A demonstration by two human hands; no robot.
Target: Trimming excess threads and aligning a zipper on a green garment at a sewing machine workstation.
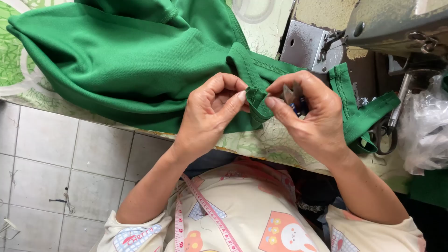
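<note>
The green garment (126, 60) lies heaped across the upper left and centre of the frame on the desk (280, 144), with a ribbed band (257, 100) running out toward the sewing machine (373, 32) at upper right. The cloth looks like a soft, light knit: it slumps in deep folds, would give no resistance and would likely stretch and curl at a cut edge. The smooth face may slide a little between fingers, so the firmer doubled band and stitched seam look like the better places to take hold, close to the spot being worked.

The left hand (210, 112), centre of the frame, is curled nearly closed, thumb and forefinger pinching the folded end of the band. The right hand (308, 114), just to its right, also pinches that end with thumb and forefinger; tucked against its fingers is a small dark tool (295, 100), too hidden to tell its kind. The two hands' fingertips almost meet over the fold.

A second green strip (359, 116) trails to the right over the desk edge, near a pair of scissors (385, 135). A measuring tape (205, 210) hangs over the person's pale printed shirt at the bottom, and a grey tiled floor (56, 172) fills the lower left.
</note>
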